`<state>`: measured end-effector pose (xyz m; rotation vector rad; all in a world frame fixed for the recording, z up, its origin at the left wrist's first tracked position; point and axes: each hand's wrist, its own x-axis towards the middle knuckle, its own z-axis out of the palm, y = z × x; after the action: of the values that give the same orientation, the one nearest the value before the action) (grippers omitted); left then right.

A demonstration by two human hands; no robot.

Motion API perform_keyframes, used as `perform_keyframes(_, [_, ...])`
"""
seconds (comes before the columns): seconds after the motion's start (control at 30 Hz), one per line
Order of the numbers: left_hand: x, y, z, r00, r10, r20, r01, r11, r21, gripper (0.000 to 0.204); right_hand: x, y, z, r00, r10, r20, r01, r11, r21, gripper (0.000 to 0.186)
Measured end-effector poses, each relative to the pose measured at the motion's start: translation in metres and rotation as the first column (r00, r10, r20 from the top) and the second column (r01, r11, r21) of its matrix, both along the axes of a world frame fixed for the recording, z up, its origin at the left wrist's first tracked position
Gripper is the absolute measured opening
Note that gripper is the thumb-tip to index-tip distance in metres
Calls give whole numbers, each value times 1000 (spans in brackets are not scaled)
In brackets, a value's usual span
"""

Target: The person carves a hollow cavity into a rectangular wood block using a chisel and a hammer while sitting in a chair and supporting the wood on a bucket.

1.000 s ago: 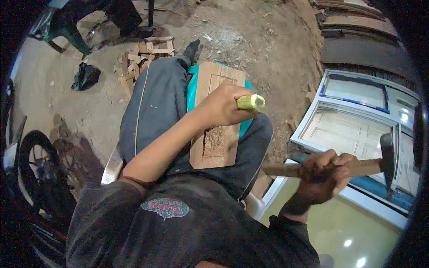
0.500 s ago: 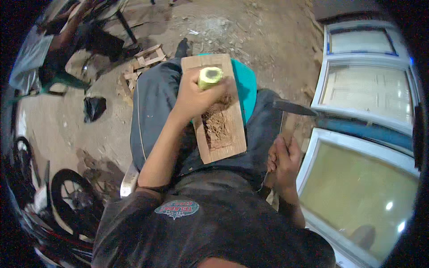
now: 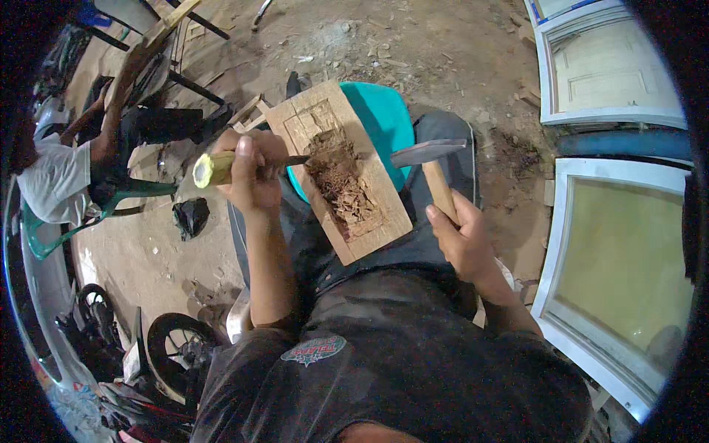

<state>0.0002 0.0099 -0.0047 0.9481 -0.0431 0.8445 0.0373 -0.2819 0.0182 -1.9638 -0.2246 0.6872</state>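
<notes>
1. Board (image 3: 377,181) beneath the chisel (image 3: 216,168), clasped in a curled left hand (image 3: 255,168); handle leaning left, blade above or on the hollow (image 3: 363,226), cannot tell which.
2. Gripped in the closed right hand (image 3: 467,238), thumb along the handle: hammer (image 3: 441,190), head just beside the board's right edge.
3. Farther out, board aslant over thighs (image 3: 444,127) and teal stool (image 3: 385,111), chips (image 3: 348,193) loose inside.
4. Probably raking out chips between blows; next move likely calls for a clean floor, then an upright blade under the hammer.
5. Against half a second ago: chisel tipped sideways from near upright, hammer closer in, board more slanted in view.
</notes>
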Motion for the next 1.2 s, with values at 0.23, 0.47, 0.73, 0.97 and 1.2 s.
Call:
perform_keyframes(0.23, [8, -13, -20, 970, 36, -238, -24, 998, 53, 19, 5, -5, 7, 998, -12, -56, 10, 999, -41, 25])
perform_keyframes(0.47, [19, -16, -24, 978, 5, -206, -2, 1000, 17, 20, 8, -4, 10, 995, -15, -94, 10, 999, -49, 24])
perform_keyframes(0.73, [16, -17, -22, 944, 28, -329, -2, 997, 78, 15, 7, -2, 9, 992, -25, -123, 19, 999, -43, 24])
perform_keyframes(0.97, [17, -21, -27, 880, 138, -455, -65, 983, 173, 17, 8, -4, 6, 994, -17, -106, 10, 997, -70, 25])
perform_keyframes(1.2, [21, -19, -25, 861, 167, -481, -49, 967, 248, 19, 3, 1, -3, 995, 1, -104, 2, 1000, 26, 23])
